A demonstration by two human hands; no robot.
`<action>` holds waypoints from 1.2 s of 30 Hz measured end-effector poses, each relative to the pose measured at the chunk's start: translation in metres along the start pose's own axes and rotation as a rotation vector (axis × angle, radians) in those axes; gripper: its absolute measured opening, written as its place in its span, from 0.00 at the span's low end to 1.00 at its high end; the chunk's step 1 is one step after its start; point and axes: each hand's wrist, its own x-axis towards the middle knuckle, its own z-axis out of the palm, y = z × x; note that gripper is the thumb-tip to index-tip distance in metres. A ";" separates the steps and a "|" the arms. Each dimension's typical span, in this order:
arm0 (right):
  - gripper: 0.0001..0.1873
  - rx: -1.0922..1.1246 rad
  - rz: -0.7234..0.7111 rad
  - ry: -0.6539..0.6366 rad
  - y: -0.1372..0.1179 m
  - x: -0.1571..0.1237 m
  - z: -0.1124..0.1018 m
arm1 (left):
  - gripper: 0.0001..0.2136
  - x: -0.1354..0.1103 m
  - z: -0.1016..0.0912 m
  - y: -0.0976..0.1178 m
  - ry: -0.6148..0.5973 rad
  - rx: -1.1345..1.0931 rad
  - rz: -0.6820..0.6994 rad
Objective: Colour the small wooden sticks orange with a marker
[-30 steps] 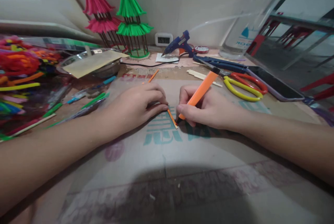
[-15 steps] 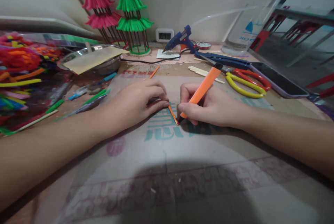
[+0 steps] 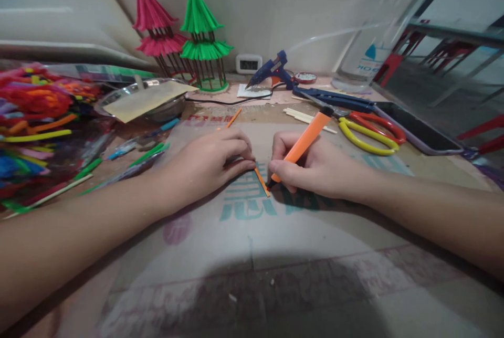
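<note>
An orange highlighter (image 3: 305, 144) is gripped in my right hand (image 3: 315, 167), slanting down to the left. Its dark tip touches a thin orange stick (image 3: 261, 181) close to the stick's near end. My left hand (image 3: 216, 162) pinches this stick between thumb and fingers, and part of it is hidden under them. Another orange stick (image 3: 235, 117) shows just beyond my left hand. Beneath both hands lies a printed cardboard sheet (image 3: 220, 243). Several plain sticks (image 3: 303, 117) rest behind my right hand.
At the back stand a pink tower (image 3: 155, 18), a green tower (image 3: 202, 18), a small clock (image 3: 249, 63) and a blue glue gun (image 3: 271, 71). Scissors (image 3: 368, 136), a phone (image 3: 417, 125) and a clear bottle (image 3: 356, 60) are to the right. Coloured pipe cleaners (image 3: 35, 96) crowd the left.
The highlighter tip has shifted slightly up along the stick from its near end. My left hand keeps its hold. The whole view has tilted a little, so the background sits lower.
</note>
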 end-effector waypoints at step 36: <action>0.10 -0.036 -0.004 0.061 0.006 0.007 0.002 | 0.07 0.000 -0.003 0.000 -0.045 -0.063 -0.077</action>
